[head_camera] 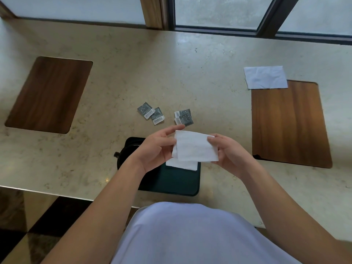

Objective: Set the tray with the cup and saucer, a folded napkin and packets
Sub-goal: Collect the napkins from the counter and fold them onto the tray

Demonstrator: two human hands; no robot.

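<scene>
From the head camera, the step in hand looks like the napkin fold: the left hand (156,147) and the right hand (228,149) hold a white napkin (194,147) up between them, above the far end of the dark tray (177,180). The left fingers (171,131) pinch the napkin's left edge, with one finger stretched along its top; the right fingers (211,139) are closed on its upper right corner. The napkin appears folded over at least once, with a loose flap at its lower left. Below it, a second white sheet (182,165) shows on the tray; whether it is a separate piece or a hanging part of the same napkin I cannot tell. At 9 o'clock on the tray, mostly hidden by the left wrist, a dark round rim and small handle suggest the cup and saucer (123,153) already sit there. The packets (152,113) lie on the pale stone surface (114,73) at 12 o'clock from the tray, one pair to the left and another pair (183,117) just right of it, none on the tray yet. A spare napkin (265,77) lies at 2 o'clock, overlapping the far edge of a wooden mat (289,122). The next move likely calls for squaring the fold, laying the napkin flat on the tray's open part, then reaching forward for the packets.
</scene>
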